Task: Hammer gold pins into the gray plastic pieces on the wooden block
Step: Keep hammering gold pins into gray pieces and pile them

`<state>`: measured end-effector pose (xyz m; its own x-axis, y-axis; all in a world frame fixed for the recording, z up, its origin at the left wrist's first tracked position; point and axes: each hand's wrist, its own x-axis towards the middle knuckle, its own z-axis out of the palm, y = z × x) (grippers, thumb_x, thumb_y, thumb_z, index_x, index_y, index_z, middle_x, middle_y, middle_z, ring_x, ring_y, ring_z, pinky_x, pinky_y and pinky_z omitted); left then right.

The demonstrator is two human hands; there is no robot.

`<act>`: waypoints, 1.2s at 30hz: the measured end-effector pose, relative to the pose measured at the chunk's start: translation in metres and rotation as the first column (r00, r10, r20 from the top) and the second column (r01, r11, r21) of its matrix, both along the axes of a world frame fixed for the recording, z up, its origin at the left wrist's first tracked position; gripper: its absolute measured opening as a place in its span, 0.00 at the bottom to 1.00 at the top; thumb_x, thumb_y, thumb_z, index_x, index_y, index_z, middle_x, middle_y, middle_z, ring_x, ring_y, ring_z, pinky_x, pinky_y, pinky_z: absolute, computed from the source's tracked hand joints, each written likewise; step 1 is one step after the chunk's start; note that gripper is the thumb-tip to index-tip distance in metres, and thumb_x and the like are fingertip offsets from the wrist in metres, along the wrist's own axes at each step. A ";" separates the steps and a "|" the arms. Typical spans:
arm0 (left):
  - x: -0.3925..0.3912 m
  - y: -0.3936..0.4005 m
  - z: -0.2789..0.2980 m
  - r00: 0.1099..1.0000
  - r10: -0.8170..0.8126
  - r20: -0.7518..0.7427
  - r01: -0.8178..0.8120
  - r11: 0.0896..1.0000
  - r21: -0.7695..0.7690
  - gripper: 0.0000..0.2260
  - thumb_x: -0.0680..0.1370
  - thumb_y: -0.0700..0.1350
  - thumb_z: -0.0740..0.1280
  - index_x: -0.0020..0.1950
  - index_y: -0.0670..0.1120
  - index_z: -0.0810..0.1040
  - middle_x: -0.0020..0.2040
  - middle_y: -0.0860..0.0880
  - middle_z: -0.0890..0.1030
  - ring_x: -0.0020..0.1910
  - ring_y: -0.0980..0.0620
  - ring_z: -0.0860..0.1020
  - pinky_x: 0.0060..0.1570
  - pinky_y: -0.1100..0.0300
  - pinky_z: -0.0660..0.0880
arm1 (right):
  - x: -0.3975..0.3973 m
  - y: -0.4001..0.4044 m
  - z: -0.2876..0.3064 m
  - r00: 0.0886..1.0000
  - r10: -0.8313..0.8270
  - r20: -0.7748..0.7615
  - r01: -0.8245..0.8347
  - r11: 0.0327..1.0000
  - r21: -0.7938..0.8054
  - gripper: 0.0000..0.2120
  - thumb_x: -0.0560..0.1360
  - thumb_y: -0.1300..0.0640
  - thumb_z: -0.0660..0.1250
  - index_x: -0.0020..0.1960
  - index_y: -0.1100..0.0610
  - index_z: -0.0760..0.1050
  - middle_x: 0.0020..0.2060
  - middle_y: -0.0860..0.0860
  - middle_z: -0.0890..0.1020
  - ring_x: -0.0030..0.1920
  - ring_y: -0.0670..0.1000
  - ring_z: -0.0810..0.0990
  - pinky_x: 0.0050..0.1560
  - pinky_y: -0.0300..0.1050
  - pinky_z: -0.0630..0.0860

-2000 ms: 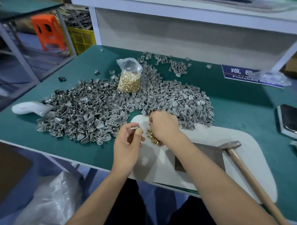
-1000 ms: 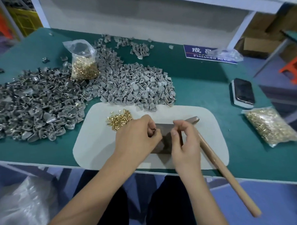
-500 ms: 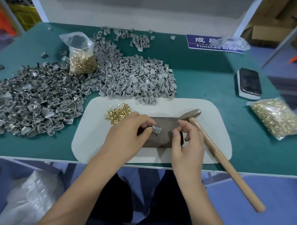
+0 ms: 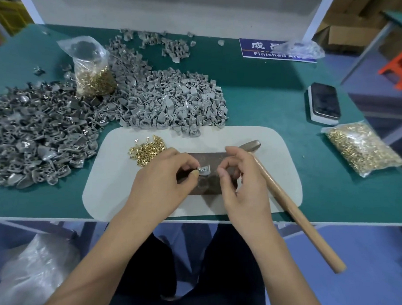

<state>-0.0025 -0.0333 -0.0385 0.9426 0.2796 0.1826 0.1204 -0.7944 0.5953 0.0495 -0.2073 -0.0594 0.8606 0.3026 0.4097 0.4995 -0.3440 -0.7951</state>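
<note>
- I'm looking down at a green bench (image 4: pixel 250 99) under a white shelf, with a white mat (image 4: pixel 118 179) lying at its near edge and overhanging it slightly.
- The wooden block (image 4: pixel 210 186) sits mid-mat, and my left hand (image 4: pixel 160 188) pinches one gray plastic piece (image 4: pixel 204 170) between thumb and fingertips right on top of it. I judge this steadies the piece over a firm base for the strike.
- My right hand (image 4: pixel 245 185) hovers just beside the piece, thumb and forefinger curled toward each other as if pinching; whether a pin is between them I cannot tell, since anything there is too small to see.
- The loose gold pins (image 4: pixel 147 151) lie on the mat just behind my left hand, within easy reach, I'd say for quick refills.
- The hammer (image 4: pixel 287 201) rests just right of my right hand, head beside the block's far corner and handle running out past the bench edge, handy to grab.
- Gray piles (image 4: pixel 170 103) crowd the back and left, around a bag of pins (image 4: pixel 93 74).
- To the right, a second bag (image 4: pixel 361 147) and a phone (image 4: pixel 324 103) sit well apart, leaving open swing room there.
</note>
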 end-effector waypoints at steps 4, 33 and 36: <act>0.001 -0.002 0.000 0.999 0.041 -0.010 -0.041 0.997 0.060 0.05 0.75 0.54 0.70 0.50 0.61 0.80 0.44 0.59 0.75 0.42 0.62 0.71 0.36 0.63 0.67 | 0.009 0.008 0.007 0.993 0.090 0.075 -0.080 0.989 -0.126 0.18 0.79 0.61 0.65 0.68 0.51 0.69 0.46 0.40 0.77 0.48 0.46 0.75 0.53 0.46 0.73; 0.001 -0.002 -0.003 0.998 0.066 0.011 -0.066 0.998 0.009 0.03 0.74 0.54 0.70 0.46 0.59 0.79 0.42 0.58 0.75 0.42 0.59 0.71 0.34 0.61 0.67 | 0.017 0.020 0.008 0.977 0.156 0.148 -0.109 0.953 -0.283 0.16 0.79 0.64 0.63 0.66 0.60 0.75 0.49 0.47 0.79 0.50 0.53 0.78 0.53 0.45 0.73; 0.001 -0.003 -0.002 0.998 0.058 0.004 -0.058 0.998 -0.005 0.04 0.74 0.54 0.70 0.43 0.60 0.75 0.42 0.58 0.74 0.42 0.59 0.71 0.35 0.59 0.67 | 0.016 0.020 0.007 0.975 0.168 0.143 -0.120 0.948 -0.295 0.17 0.79 0.63 0.63 0.67 0.59 0.74 0.49 0.44 0.78 0.49 0.52 0.77 0.52 0.44 0.72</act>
